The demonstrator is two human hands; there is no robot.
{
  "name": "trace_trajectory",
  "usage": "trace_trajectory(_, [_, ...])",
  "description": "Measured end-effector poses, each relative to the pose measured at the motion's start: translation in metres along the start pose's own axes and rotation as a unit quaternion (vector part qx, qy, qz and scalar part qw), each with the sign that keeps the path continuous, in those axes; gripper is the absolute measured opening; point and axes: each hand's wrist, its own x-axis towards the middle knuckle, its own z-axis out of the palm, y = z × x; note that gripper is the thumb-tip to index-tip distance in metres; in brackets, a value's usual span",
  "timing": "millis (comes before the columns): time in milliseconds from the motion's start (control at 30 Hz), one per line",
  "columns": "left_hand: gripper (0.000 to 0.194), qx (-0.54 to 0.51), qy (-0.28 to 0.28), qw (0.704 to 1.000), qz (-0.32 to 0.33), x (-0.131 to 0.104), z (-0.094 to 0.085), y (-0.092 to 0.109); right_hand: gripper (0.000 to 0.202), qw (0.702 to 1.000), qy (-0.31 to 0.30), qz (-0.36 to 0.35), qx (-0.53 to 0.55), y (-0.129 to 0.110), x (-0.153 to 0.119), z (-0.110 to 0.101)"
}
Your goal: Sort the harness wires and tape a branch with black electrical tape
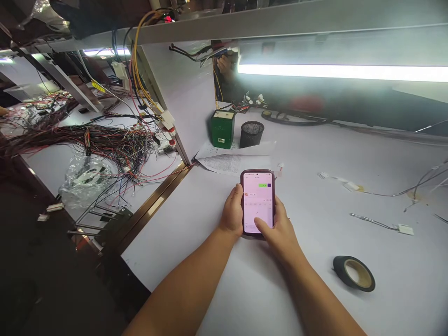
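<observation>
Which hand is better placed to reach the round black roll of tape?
The right hand, probably: the black tape roll lies on the white tabletop beside the right forearm; the left hand is farther. Both hold a rectangular dark-cased phone.

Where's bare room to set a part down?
White tabletop between left forearm and brown edge strip; also between mesh cup and white connector. Crowded: left bench, wire bundle sprawled across.

2 bare forearms, bare left hand, bare right hand.
</observation>
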Motion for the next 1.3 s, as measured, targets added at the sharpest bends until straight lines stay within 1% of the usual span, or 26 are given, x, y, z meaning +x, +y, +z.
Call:
trace_trajectory(100, [0.049,-0.003,0.004,1.000,0.003,0.000,0.000,-0.001,0.080,1.000,-0.003,-0.008,-0.008,0.001,0.000,0.000])
trace_trajectory(233, [0.049,0.000,-0.003,1.000,0.007,0.001,-0.002,-0.002,0.074,0.999,0.000,-0.032,0.009,0.004,0.000,-0.001])
trace_trajectory(333, [0.050,0.003,-0.005,1.000,0.003,0.002,-0.004,-0.002,0.076,1.000,-0.005,-0.018,0.003,0.001,-0.001,0.000])
trace_trajectory(400, [0.051,0.004,-0.011,1.000,0.001,0.002,-0.004,-0.002,0.079,1.000,0.000,-0.002,-0.002,-0.002,-0.001,0.001])
trace_trajectory(467, [0.051,0.008,-0.011,1.000,0.006,0.002,-0.005,-0.003,0.078,1.000,0.006,-0.001,0.001,-0.002,-0.002,0.002])
trace_trajectory(633, [0.049,0.009,-0.011,1.000,0.008,0.002,-0.004,-0.002,0.070,0.999,0.015,-0.042,0.005,0.010,0.001,0.003])
trace_trajectory(767, [0.048,0.012,-0.012,1.000,0.008,0.003,-0.005,-0.002,0.067,0.999,0.019,-0.049,0.009,0.014,0.002,0.003])
trace_trajectory(900, [0.047,0.013,0.012,1.000,0.014,0.003,-0.005,-0.003,0.073,0.999,0.008,-0.038,0.001,0.011,0.002,0.002])
trace_trajectory(1000, [0.046,0.010,0.011,1.000,0.012,0.003,-0.003,-0.002,0.079,1.000,-0.004,-0.024,-0.001,0.008,0.002,0.001])
trace_trajectory(1100, [0.048,0.010,-0.002,1.000,0.010,0.003,-0.003,-0.001,0.075,1.000,0.004,-0.031,0.005,0.009,0.001,0.001])
trace_trajectory(1200, [0.047,0.015,0.007,1.000,0.012,0.003,-0.003,-0.002,0.071,0.999,0.005,-0.042,0.023,0.011,0.001,0.001])
trace_trajectory(1300, [0.046,0.026,0.000,0.999,0.029,0.000,-0.002,-0.001,0.068,0.998,0.007,-0.043,0.034,0.012,0.001,0.001])
